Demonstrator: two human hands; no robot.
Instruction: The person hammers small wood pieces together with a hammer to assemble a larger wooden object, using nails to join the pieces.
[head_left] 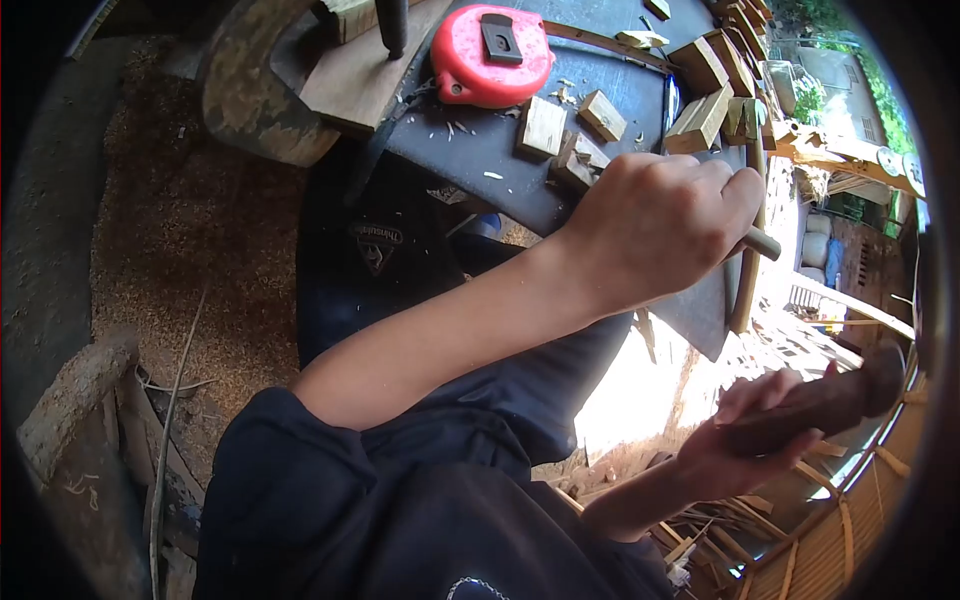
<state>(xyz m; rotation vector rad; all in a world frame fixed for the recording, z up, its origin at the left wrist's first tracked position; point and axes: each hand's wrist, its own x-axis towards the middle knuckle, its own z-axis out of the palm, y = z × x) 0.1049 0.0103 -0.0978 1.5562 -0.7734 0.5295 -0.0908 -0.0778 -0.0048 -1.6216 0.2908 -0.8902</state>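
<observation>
My left hand (680,215) is closed round a slim round tool handle (764,243), whose end juts out beside the little finger. The tool's other end is hidden behind the hand. Close by on the dark tabletop (455,150) lie small wooden blocks (541,127) and pale shavings. Raised off to the right and lower in the view, my right hand (755,430) grips a thick dark wooden mallet (800,412) with a rounded end. Mallet and handle are well apart.
A red tape measure (492,56) lies on the table. At upper left, a worn curved clamp-like piece (262,85) sits by a board (365,80). More blocks (700,65) are piled at the table's far side. Sawdust covers the floor (200,230); wood scraps lie at lower right.
</observation>
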